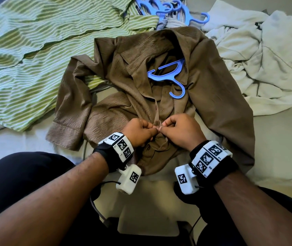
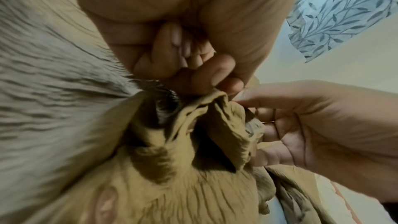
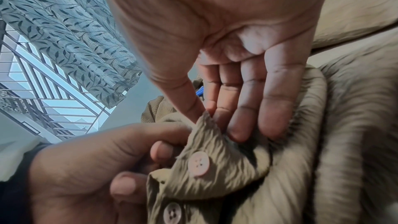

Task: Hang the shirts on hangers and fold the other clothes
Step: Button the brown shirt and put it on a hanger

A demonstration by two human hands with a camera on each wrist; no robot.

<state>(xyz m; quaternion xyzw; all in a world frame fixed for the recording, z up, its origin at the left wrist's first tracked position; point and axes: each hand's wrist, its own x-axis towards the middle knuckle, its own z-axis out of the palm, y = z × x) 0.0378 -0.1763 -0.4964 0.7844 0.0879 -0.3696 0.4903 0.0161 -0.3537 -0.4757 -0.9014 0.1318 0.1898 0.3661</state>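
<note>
A crinkled brown shirt (image 1: 217,96) lies spread on the bed in front of me, with a blue hanger (image 1: 170,75) inside its open neck and the hook pointing toward me. Both hands meet at the shirt's front placket (image 1: 157,114). My left hand (image 1: 139,129) pinches one edge of the placket between thumb and curled fingers. My right hand (image 1: 180,129) pinches the other edge between thumb and forefinger. In the right wrist view a pale button (image 3: 198,163) sits on the fold just below the fingers, and another button (image 3: 172,213) lies lower down. The brown shirt (image 2: 193,185) bunches beneath my left hand (image 2: 215,81).
A green and white striped shirt (image 1: 26,59) lies at the left. Several more blue hangers (image 1: 168,9) lie at the far edge, on striped cloth. A heap of white clothes (image 1: 258,55) fills the right. My knees sit against the bed's near edge.
</note>
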